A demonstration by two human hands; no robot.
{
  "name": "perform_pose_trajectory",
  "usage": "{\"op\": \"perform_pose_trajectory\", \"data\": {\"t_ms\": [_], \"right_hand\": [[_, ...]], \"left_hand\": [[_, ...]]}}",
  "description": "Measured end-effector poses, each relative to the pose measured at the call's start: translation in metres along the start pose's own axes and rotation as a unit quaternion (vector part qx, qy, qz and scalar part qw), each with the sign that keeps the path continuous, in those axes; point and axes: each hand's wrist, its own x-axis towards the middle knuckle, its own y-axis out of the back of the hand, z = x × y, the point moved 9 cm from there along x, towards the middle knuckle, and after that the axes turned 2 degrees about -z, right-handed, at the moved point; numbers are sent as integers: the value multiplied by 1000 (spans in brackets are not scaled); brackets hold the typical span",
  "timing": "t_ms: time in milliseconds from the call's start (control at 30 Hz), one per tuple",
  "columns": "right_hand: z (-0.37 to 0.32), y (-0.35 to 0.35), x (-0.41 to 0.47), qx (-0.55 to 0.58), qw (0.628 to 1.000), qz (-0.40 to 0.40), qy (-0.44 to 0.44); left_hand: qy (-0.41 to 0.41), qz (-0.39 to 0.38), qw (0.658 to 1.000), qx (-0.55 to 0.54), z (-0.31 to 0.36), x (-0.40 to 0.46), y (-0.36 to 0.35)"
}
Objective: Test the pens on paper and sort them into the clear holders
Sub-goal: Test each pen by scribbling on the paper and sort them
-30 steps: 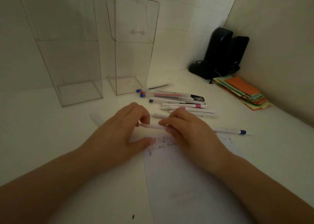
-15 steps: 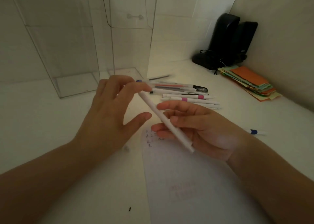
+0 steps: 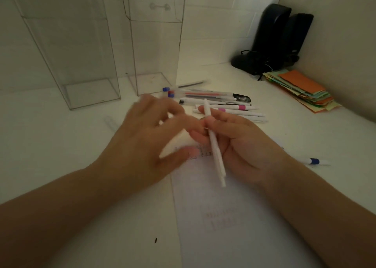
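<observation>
**Pen in hand, not yet at the paper**

Two holders stand at the back left, the left holder point(image 3: 67, 64) and the right holder point(image 3: 154, 50); both look bare inside, so sorting seems barely begun. The left hand point(image 3: 146, 143) hovers blurred over the top edge of the paper point(image 3: 213, 216), fingers loosely spread, holding nothing that I can make out; its fingertips come close to the pen, though whether they touch it I cannot tell. The right hand point(image 3: 240, 145) lies palm up, fingers curled round the white pen point(image 3: 214, 147), which slants from the fingertips down over the palm; which end is the tip cannot be told. Behind lies the pile of pens point(image 3: 213, 102); one blue-banded pen point(image 3: 313, 161) lies apart at the right. Judgement: the testing step is in hand; next the pen needs turning into a writing grip, tip brought down by the scribbles point(image 3: 203, 153), then a holder chosen.
</observation>
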Motion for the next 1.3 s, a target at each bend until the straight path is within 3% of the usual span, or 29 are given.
{"op": "perform_pose_trajectory", "data": {"t_ms": [100,167,300,467,700,800,900,1033,1100,1167,1300], "right_hand": [[2,-4,-2,61,998,-4,-10],[7,-5,-3,35,999,-10,-23],[10,-3,-1,-22,999,-24,-22],[2,-5,-3,-103,993,-37,45],[2,-15,-3,-143,985,-80,49],[-2,-14,-3,-144,983,-75,80],[-11,-7,-1,-123,986,-54,100],[-28,4,-4,-137,977,2,165],[-34,4,-8,-154,971,20,184],[-28,5,-8,-152,978,22,140],[-13,1,-7,-157,985,4,68]], "left_hand": [[-100,-110,989,-14,24,-5,-23],[-98,-130,986,-33,22,-7,-29],[-80,-134,985,-80,14,-7,-30],[-62,-101,987,-105,10,-3,-19],[-103,-82,988,-83,17,-3,-16],[-13,-89,981,-172,4,-1,-13],[112,-71,948,-289,-17,-5,-12],[200,-54,932,-299,-39,-8,-19],[202,-88,940,-261,-41,-10,-26],[169,-130,957,-196,-35,-8,-32],[174,-130,961,-171,-37,-8,-30]]}}
